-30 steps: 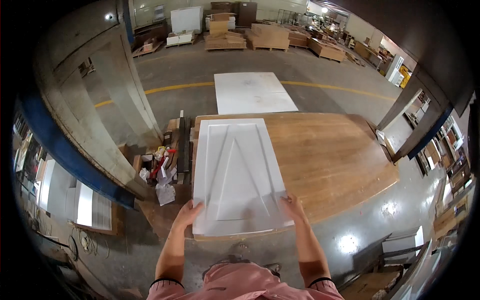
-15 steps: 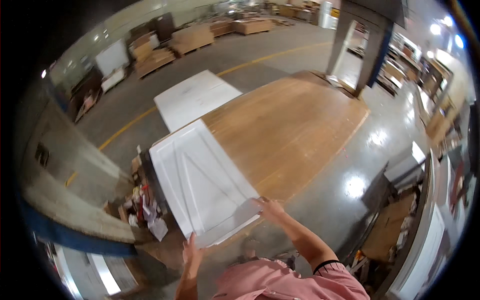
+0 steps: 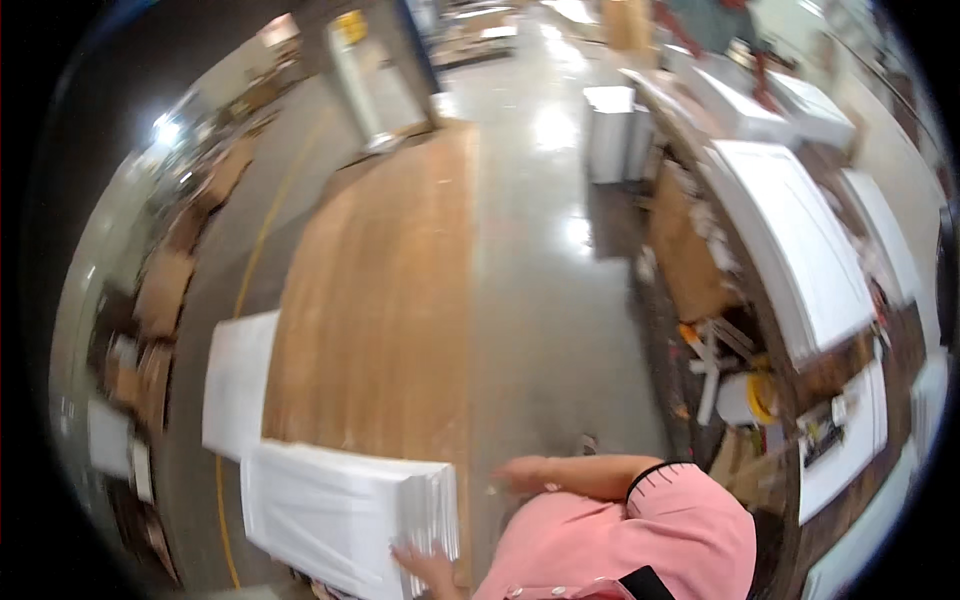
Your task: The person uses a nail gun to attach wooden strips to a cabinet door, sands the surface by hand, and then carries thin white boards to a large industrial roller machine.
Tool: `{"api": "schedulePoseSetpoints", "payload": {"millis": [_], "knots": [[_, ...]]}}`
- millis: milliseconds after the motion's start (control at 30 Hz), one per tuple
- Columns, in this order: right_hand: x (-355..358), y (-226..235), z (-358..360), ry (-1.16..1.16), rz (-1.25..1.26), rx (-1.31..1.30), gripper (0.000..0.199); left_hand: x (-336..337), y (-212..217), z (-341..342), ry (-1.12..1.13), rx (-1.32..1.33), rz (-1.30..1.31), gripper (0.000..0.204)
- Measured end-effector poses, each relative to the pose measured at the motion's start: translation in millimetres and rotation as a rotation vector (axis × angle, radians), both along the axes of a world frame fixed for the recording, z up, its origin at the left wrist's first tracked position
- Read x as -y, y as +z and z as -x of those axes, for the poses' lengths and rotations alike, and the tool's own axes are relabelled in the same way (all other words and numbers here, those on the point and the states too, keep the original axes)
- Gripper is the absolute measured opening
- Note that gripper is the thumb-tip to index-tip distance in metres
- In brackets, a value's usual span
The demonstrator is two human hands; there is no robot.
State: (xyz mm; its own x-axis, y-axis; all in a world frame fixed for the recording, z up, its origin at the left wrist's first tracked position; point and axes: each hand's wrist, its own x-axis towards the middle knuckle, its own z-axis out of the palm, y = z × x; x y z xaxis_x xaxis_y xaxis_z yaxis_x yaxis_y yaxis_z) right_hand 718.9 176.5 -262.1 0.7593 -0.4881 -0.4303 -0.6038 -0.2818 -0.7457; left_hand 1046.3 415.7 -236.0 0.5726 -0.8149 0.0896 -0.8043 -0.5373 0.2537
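- Close in, the left hand [image 3: 425, 567] is laid against the stack of white panels [image 3: 320, 515], fingers spread, near the end where the layered edges are shown.
- The right hand [image 3: 520, 475] is held in front of the pink shirt [image 3: 600, 530], clear of the stack; it is badly blurred, and whether its fingers are parted or closed cannot be told.
- The stack, slanting lines faintly seen on its top face, is set on the near end of a long brown board [image 3: 375, 300].
- Just by the board's left side, a flat white sheet [image 3: 240, 385] is spotted.
- Over to the right, a white bucket with a yellow rim [image 3: 740, 399] is seen low down, and more white panels [image 3: 795, 245] are piled beyond it.
- Far off at upper right, a co-worker [image 3: 715, 15] is partly seen, one arm lowered toward white pieces [image 3: 740, 105].
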Motion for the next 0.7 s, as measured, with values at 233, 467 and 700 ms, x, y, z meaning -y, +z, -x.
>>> {"api": "schedulePoseSetpoints", "payload": {"millis": [233, 467, 700], "knots": [[21, 63, 324, -1.161, 0.339, 0.071, 0.035, 244, 102, 290, -0.885, -0.346, -0.232, 0.069], [-44, 233, 519, -2.092, 1.137, -0.204, 0.035, 382, 126, 488, -1.726, -0.244, -0.128, 0.063], [-72, 183, 581, -2.216, 0.81, -0.496, 0.081, 475, 185, 763, -2.231, -0.217, 0.076, 0.072]]}}
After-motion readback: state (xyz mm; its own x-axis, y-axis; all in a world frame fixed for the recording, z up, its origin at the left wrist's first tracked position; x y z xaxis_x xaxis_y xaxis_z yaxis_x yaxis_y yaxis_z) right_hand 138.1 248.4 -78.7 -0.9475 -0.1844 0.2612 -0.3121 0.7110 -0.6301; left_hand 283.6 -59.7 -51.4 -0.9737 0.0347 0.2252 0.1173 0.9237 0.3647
